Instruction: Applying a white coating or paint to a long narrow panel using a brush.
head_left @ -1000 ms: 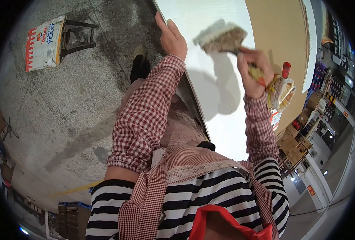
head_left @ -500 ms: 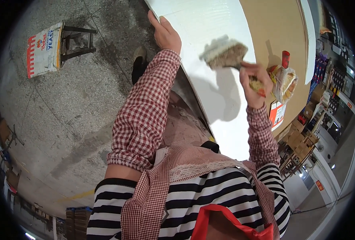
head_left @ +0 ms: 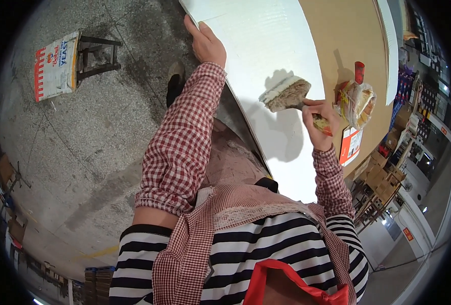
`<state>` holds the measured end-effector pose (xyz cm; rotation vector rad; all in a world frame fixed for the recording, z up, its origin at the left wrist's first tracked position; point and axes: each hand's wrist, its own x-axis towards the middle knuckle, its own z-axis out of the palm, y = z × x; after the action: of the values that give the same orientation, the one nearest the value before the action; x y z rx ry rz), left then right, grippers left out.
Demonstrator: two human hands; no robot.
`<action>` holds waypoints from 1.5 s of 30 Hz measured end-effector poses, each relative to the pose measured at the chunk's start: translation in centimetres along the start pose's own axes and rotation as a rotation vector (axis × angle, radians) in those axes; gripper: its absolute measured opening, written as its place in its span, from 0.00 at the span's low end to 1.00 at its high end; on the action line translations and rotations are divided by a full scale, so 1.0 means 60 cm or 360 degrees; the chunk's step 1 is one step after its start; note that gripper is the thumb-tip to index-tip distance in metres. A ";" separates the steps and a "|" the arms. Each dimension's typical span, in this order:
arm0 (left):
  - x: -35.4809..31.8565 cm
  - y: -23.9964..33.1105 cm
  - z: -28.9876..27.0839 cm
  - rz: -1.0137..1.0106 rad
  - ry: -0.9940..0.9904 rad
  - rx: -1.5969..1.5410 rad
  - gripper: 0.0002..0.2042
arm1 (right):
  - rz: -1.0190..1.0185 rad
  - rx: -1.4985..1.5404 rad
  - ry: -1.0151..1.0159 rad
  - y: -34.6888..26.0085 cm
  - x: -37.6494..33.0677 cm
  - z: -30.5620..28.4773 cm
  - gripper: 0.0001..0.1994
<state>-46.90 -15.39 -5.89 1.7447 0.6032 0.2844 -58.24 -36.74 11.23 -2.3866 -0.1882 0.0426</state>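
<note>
A wide, flat bristle brush [head_left: 289, 94] with whitish tips is in my right hand [head_left: 323, 122], whose fingers wrap around its handle. The bristles point left and hang over a large white sheet of board [head_left: 261, 46], casting a shadow on it. Whether the tips touch the surface, I cannot tell. My left hand [head_left: 207, 46] grips the sheet's left edge near the top of the view, thumb and fingers around the border. Faint ridges and a glossy shine show on the far part of the sheet.
Brown cardboard [head_left: 337, 30] lies right of the white sheet. On it rest a plastic-wrapped bundle [head_left: 358, 104], a red cylinder [head_left: 359, 72] and a red-and-white packet [head_left: 351, 145]. On the concrete floor at left stands a dark stool [head_left: 98, 56] with a printed carton piece [head_left: 58, 66] against it.
My right hand and the brush have moved slightly nearer to me, and the brush looks less blurred. My left hand and the sheet have shifted a little to the left in view.
</note>
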 end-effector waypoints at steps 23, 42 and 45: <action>0.016 0.053 0.001 -0.0324 0.0017 -0.0290 0.29 | 0.0698 0.1082 0.0766 0.004 0.072 -0.142 0.08; 0.210 0.077 0.020 -0.0129 0.0055 0.0008 0.24 | 0.0048 0.1182 0.0388 -0.063 0.414 0.146 0.07; 0.212 0.075 0.016 -0.0117 0.0062 0.0038 0.24 | 0.0075 0.1099 0.0299 -0.051 0.369 0.137 0.06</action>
<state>-34.69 -10.06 -3.40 1.7392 0.6997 0.2610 -37.40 -25.72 7.77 -1.6933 -0.0180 -0.0827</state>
